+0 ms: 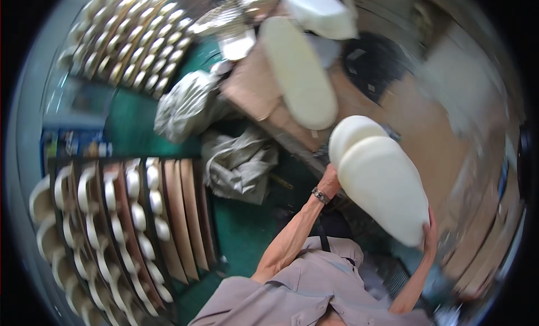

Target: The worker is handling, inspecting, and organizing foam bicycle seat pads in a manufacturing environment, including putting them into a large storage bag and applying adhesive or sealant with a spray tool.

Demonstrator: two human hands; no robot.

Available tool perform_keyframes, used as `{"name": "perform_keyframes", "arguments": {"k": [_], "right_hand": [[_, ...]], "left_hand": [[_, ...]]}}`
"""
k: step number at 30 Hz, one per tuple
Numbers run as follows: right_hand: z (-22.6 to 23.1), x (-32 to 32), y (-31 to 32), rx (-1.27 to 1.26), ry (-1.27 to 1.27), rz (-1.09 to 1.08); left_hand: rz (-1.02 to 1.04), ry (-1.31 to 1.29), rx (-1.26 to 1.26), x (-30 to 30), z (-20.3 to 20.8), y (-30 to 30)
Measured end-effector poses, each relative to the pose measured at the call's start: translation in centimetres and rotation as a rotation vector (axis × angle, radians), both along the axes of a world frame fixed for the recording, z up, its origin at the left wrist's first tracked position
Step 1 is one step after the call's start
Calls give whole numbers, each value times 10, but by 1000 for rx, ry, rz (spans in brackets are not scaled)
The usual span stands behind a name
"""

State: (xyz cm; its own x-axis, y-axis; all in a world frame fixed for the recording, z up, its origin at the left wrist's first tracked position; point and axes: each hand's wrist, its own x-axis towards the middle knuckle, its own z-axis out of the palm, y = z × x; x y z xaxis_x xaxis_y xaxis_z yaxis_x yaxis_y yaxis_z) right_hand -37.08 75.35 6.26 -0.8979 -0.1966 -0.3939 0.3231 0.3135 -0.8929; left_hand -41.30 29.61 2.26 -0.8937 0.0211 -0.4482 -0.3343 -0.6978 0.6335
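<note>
Between my two hands is a long cream-white moulded piece that looks like foam. One end is rounded and set off by a deep groove; I cannot tell whether it is one piece or two stacked. My left hand grips its edge near the grooved end, the fingers partly hidden beneath it. At the tapered end, my right hand is closed round the edge. Just beyond, a flat cream oblong pad with rounded ends lies on a brown cardboard surface.
A white moulded piece and a black round item lie at the back. Grey plastic bags sit on the green floor. To the left stand stacks of cream pieces between cardboard sheets, with another stack farther off.
</note>
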Motion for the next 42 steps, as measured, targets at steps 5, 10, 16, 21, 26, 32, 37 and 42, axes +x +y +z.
{"name": "perform_keyframes", "arguments": {"k": [5, 10, 16, 21, 26, 32, 37, 42], "right_hand": [[-72, 30, 18, -272, -13, -65], [14, 45, -290, -519, -246, 196], [26, 101, -466, -510, -351, 520], [67, 157, -550, -456, -752, 671], [36, 178, -600, -305, -901, 696], [17, 214, -682, -118, -704, 934], [-30, 247, -727, 5, -493, 1015], [-35, 352, -777, 40, -548, 1086]], "left_hand": [[94, 447, -179, 58, 109, -89], [636, 217, -68, 182, 90, -152], [1037, 86, -105, 324, 104, -259], [1507, 67, -133, 468, 72, -303], [1861, 20, -93, 611, 21, -287], [1995, 250, -269, 719, -19, -216], [2159, 107, -87, 718, 3, -200], [2219, 201, -75, 794, -53, -168]]}}
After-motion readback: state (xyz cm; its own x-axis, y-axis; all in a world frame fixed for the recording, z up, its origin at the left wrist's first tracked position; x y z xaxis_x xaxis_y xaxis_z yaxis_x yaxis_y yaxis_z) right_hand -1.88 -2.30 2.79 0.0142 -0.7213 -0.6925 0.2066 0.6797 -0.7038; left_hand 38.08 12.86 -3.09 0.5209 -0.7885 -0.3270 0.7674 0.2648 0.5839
